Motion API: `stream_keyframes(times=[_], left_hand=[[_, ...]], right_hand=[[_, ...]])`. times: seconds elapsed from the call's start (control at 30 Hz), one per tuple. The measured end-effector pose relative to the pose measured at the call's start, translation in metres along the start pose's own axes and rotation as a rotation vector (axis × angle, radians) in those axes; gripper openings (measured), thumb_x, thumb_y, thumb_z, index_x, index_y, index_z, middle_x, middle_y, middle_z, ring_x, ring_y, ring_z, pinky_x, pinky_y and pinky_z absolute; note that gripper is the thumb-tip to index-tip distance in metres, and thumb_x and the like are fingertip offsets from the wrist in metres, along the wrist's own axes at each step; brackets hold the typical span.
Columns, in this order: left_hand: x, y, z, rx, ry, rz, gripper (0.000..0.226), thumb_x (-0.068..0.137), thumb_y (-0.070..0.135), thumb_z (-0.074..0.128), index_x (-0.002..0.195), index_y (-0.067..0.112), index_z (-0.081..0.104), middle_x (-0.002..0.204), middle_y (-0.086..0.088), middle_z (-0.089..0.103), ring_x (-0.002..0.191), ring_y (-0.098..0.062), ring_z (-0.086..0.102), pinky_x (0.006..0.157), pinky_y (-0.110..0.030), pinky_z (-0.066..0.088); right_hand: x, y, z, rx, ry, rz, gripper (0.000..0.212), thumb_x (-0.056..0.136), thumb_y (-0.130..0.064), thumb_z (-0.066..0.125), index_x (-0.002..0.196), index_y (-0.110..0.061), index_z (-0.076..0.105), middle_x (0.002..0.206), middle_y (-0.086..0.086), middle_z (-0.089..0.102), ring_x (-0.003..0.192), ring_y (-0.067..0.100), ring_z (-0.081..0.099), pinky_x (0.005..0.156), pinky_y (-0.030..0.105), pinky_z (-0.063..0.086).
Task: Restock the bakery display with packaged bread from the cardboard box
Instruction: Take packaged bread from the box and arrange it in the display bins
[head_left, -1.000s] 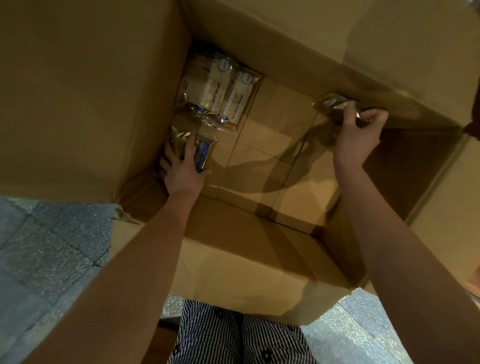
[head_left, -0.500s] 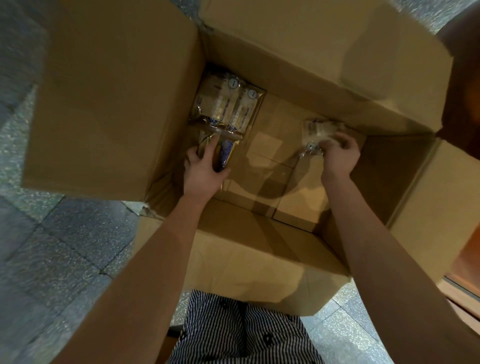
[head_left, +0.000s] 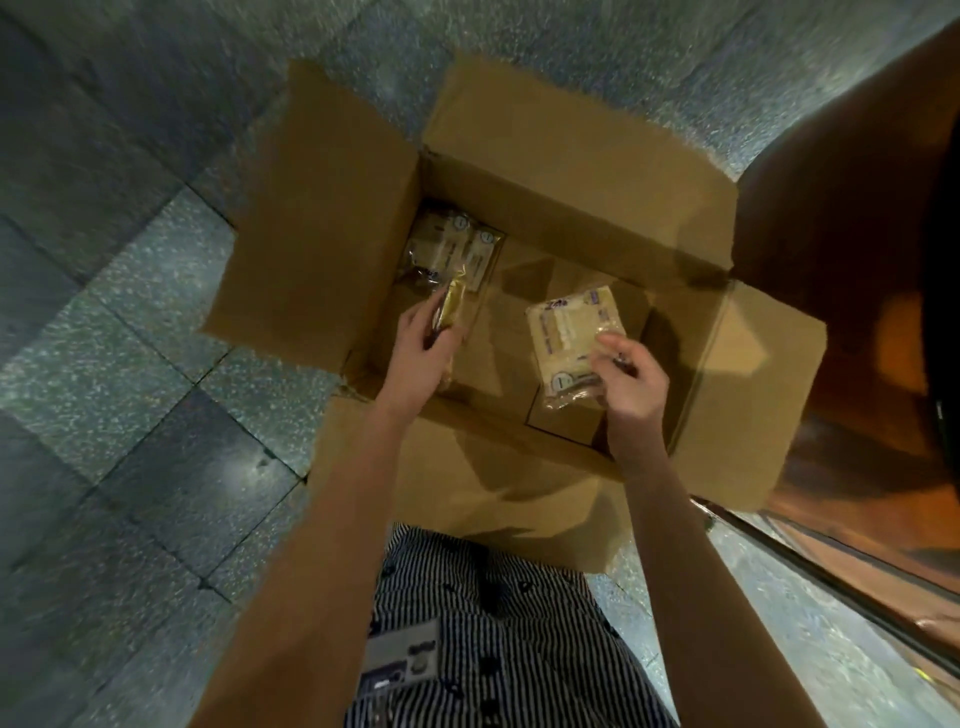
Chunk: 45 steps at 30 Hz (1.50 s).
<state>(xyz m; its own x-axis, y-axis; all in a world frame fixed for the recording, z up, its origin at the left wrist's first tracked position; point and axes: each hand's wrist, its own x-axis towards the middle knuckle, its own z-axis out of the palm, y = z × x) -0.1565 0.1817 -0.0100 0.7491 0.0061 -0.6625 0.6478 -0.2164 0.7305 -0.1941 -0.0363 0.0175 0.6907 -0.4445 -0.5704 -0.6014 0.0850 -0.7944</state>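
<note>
— Now, whereabouts of the packaged bread?
— Inside the cardboard box (head_left: 571, 171), set on the tiled floor (head_left: 130, 364), all 4 flaps open. 2 packets in hand; a corner pair (head_left: 449, 247) lying flat in the far-left corner, side by side and touching.
— State of the fingers?
— On the left hand (head_left: 421, 358): curled round a narrow packet (head_left: 451, 309), seen edge-on, just beside the left wall; far end near or touching the corner pair, cannot tell which. On the right hand (head_left: 634, 384): pinching the near-right corner of a flat packet (head_left: 569, 332), 1 finger on top of the wrap, the others curled at its edge.
— Lie of that flat packet from the grip?
— Ahead and to the left of the right fingers (head_left: 609, 341), broad face up, long axis running away from the body with a slight lean left. Well apart from the narrow packet.
— Look of it?
— Clear crinkly wrap, pale squarish bread inside, purple print along 2 edges, round sticker at the near end. Probably light and easily squashed.
— Next move, at a guess?
— Straight lift up past the flaps, both hands loaded. Corner pair nearer the left hand for a later reach. Display not identifiable; brown-orange surface (head_left: 857, 260) to the right, possibly part of it.
</note>
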Motion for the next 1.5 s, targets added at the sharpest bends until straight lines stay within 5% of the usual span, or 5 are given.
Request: stream_keyframes(times=[0.33,0.5,0.93,1.13,1.5], left_hand=[[-0.105,0.03,-0.004,-0.274,0.113,0.271,0.052,0.107,0.031,0.037,0.139,0.068,0.019,0.158,0.028,0.014,0.147,-0.004,0.018,0.122,-0.044,0.022],[-0.159,0.017,0.011,-0.442,0.311,0.256,0.036,0.104,0.023,0.043,0.129,0.042,0.059,0.141,0.011,0.053,0.124,-0.012,0.055,0.097,-0.041,0.052],[-0.357,-0.07,0.096,-0.639,0.956,0.312,0.059,0.091,-0.008,0.052,0.138,0.027,0.048,0.134,0.004,0.054,0.105,-0.007,0.063,0.077,-0.02,0.055],[-0.445,-0.124,0.117,-0.644,1.226,0.209,0.056,0.089,-0.012,0.044,0.133,0.021,0.05,0.131,0.004,0.055,0.114,-0.016,0.055,0.101,-0.044,0.05],[-0.641,-0.266,0.205,-0.642,1.732,0.011,0.044,0.093,0.0,0.056,0.131,0.021,0.055,0.13,0.007,0.055,0.123,-0.013,0.052,0.107,-0.043,0.044]], right_hand=[[-0.063,-0.06,0.003,-0.045,-0.213,-0.183,0.028,0.091,-0.005,0.064,0.095,-0.033,0.068,0.112,-0.008,0.065,0.102,0.016,0.067,0.079,0.034,0.059],[-0.088,-0.064,-0.014,-0.095,-0.404,-0.254,0.029,0.091,-0.009,0.064,0.094,-0.037,0.068,0.117,-0.006,0.065,0.105,0.016,0.066,0.087,0.047,0.057],[-0.17,-0.043,-0.098,-0.268,-0.855,-0.5,0.028,0.088,-0.005,0.065,0.102,-0.03,0.068,0.108,-0.017,0.065,0.112,0.012,0.06,0.103,0.041,0.047],[-0.235,-0.011,-0.085,-0.422,-1.109,-0.57,0.031,0.087,-0.001,0.066,0.116,-0.012,0.069,0.113,-0.003,0.066,0.109,0.012,0.06,0.081,0.005,0.046],[-0.413,0.112,-0.134,-0.609,-1.596,-0.669,0.031,0.086,-0.007,0.069,0.114,-0.022,0.069,0.106,-0.011,0.068,0.099,0.01,0.063,0.091,0.031,0.051]])
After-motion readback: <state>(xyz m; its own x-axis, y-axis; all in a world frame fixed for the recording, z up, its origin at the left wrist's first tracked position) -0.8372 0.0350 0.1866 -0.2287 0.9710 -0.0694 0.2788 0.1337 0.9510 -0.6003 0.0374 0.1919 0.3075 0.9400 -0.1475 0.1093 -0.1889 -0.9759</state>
